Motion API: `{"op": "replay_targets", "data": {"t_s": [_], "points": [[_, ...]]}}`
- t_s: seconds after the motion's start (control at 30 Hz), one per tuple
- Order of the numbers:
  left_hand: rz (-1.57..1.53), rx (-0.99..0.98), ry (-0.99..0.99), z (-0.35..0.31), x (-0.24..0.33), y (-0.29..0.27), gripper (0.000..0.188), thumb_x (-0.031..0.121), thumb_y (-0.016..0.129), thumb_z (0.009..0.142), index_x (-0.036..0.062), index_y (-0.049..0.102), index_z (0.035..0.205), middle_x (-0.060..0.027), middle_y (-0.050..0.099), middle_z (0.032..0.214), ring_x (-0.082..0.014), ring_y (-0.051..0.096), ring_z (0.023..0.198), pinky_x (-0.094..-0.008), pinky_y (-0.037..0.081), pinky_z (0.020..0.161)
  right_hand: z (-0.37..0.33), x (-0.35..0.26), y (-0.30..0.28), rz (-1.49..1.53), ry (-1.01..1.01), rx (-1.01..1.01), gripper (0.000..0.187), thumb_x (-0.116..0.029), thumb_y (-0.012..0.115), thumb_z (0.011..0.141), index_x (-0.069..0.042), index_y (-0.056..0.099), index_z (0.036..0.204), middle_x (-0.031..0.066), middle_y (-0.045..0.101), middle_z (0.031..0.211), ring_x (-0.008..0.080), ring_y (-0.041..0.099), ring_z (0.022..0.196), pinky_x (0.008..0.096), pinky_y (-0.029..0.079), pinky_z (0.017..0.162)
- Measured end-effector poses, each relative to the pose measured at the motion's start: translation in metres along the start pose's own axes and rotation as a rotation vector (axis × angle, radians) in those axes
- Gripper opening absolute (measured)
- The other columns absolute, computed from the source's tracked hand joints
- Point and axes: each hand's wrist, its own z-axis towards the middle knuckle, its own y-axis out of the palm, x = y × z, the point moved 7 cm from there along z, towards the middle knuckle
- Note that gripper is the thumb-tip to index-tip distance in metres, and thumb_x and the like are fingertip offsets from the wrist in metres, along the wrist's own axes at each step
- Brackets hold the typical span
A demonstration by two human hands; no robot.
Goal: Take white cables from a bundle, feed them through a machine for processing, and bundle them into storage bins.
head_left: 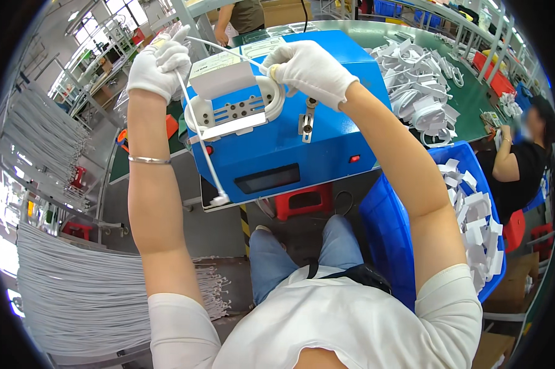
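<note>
My left hand [160, 66], in a white glove, is closed around a white cable [198, 130] and raised beside the left end of a blue machine [345, 144]. One end of the cable hangs down the machine's front to a small white plug [220, 200]. Another stretch runs across to my right hand [308, 71], also gloved, which pinches it at the right end of the winding fixture. Loops of white cable [278, 109] lie around the metal fixture plate [234, 111]. A white card-like flap [223, 80] stands up behind the plate.
Bundled white cables [416, 80] pile on the green table [474, 117] at right. Below them stands a blue bin [382, 230] of white-wrapped bundles. Long cables [93, 283] hang at left. A red stool [303, 202] is under the machine. A co-worker [517, 160] sits at far right.
</note>
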Motion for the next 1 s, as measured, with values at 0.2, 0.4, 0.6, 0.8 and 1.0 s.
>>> {"op": "replay_targets", "data": {"t_s": [0.2, 0.4, 0.6, 0.8, 1.0], "points": [[-0.005, 0.055, 0.041, -0.022, 0.006, -0.011, 0.036, 0.016, 0.031, 0.099, -0.0127, 0.046, 0.115, 0.0048, 0.029, 0.052, -0.0054, 0.027, 0.042, -0.0202, 0.024, 0.037, 0.005, 0.007, 0.001, 0.141, -0.01, 0.008, 0.017, -0.013, 0.061, 0.085, -0.002, 0.067, 0.096, 0.0072, 0.065, 0.08, 0.0131, 0.062, 0.068, 0.0266, 0.052, 0.063], [-0.021, 0.115, 0.087, -0.035, 0.003, -0.028, 0.04, 0.023, 0.034, 0.101, -0.0105, 0.046, 0.118, 0.0063, 0.03, 0.053, -0.0049, 0.026, 0.042, -0.0199, 0.024, 0.038, 0.004, 0.002, 0.001, 0.152, -0.069, -0.01, 0.019, -0.015, 0.063, 0.086, -0.002, 0.067, 0.099, 0.0059, 0.066, 0.081, 0.0123, 0.061, 0.07, 0.0256, 0.052, 0.064], [-0.026, 0.123, 0.082, -0.044, -0.007, -0.033, 0.038, 0.018, 0.032, 0.1, -0.0122, 0.048, 0.116, 0.0061, 0.03, 0.052, -0.0049, 0.026, 0.041, -0.0197, 0.024, 0.036, -0.001, 0.002, 0.003, 0.015, -0.049, 0.016, 0.021, -0.015, 0.06, 0.088, -0.001, 0.065, 0.103, 0.007, 0.064, 0.083, 0.0108, 0.059, 0.07, 0.0248, 0.05, 0.064], [-0.094, 0.056, 0.127, -0.085, -0.007, -0.047, 0.037, 0.016, 0.032, 0.098, -0.0111, 0.052, 0.114, 0.0057, 0.029, 0.052, -0.0058, 0.027, 0.041, -0.0213, 0.024, 0.035, -0.033, -0.008, -0.036, 0.278, -0.188, 0.426, 0.026, -0.015, 0.053, 0.093, 0.001, 0.06, 0.112, 0.0055, 0.058, 0.085, 0.0094, 0.053, 0.066, 0.0244, 0.048, 0.065], [-0.315, -0.032, 0.148, -0.148, -0.062, -0.057, 0.036, 0.027, 0.037, 0.1, -0.0036, 0.054, 0.107, 0.0056, 0.029, 0.052, -0.0058, 0.029, 0.039, -0.023, 0.025, 0.035, -0.098, -0.01, -0.018, 0.3, -0.169, 0.465, 0.025, -0.018, 0.055, 0.092, 0.003, 0.06, 0.104, 0.0075, 0.058, 0.083, 0.0118, 0.052, 0.061, 0.0258, 0.047, 0.056]]}}
